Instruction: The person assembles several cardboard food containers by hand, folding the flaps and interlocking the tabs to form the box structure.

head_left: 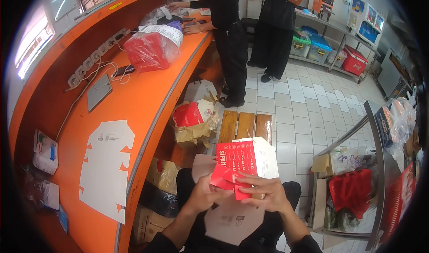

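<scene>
Between my hands, over my lap, is a partly folded red-and-white cardboard box blank (232, 221). My left hand (203, 196) pinches its red flap from the left. On the other side my right hand (267, 194) grips a second red flap, fingers bent over its front and thumb hidden. The flaps meet or overlap between my fingers; whether they are locked together I cannot tell. Just beyond my hands, a stack of flat red-and-white box blanks (234, 151) rests on a slatted wooden bench (230, 124). Another flat blank (105, 166) lies white side up on the orange counter (147, 99) to my left.
A red package in clear plastic (149, 52) and a tablet (99, 92) are on the counter. Under it sits an open bag of red and white cardboard (192, 116). Two people stand ahead. To my right is a metal rack (380, 163) with a red bag (351, 190).
</scene>
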`<state>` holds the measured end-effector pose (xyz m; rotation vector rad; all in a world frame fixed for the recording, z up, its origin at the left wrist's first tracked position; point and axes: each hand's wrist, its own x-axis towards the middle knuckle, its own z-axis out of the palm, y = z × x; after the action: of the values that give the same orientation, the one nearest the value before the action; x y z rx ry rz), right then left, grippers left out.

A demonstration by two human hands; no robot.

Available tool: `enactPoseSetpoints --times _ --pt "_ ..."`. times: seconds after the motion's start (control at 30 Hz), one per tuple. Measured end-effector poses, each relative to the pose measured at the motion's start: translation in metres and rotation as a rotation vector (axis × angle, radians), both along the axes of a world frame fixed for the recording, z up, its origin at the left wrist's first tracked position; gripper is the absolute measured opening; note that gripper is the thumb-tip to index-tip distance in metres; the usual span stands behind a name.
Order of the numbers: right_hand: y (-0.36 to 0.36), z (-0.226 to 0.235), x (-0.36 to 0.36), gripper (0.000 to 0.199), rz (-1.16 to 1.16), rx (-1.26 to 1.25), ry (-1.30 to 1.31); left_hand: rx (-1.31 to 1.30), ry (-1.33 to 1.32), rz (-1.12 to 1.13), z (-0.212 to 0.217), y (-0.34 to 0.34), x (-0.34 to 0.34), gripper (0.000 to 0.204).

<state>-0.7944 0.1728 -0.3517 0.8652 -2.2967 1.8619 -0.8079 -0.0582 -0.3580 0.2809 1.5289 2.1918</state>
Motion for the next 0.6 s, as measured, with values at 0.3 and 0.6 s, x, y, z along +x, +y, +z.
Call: enactPoseSetpoints --times 0.3,0.6 --pt "0.005 -0.005 0.004 0.037 -0.113 0.089 0.002 -0.282 0.130 -0.071 -0.006 -0.008 -0.010 0.033" --pt "0.003 -0.010 0.002 0.030 -0.196 0.047 0.023 0.207 -0.326 0.015 -0.027 0.014 -0.001 0.041"
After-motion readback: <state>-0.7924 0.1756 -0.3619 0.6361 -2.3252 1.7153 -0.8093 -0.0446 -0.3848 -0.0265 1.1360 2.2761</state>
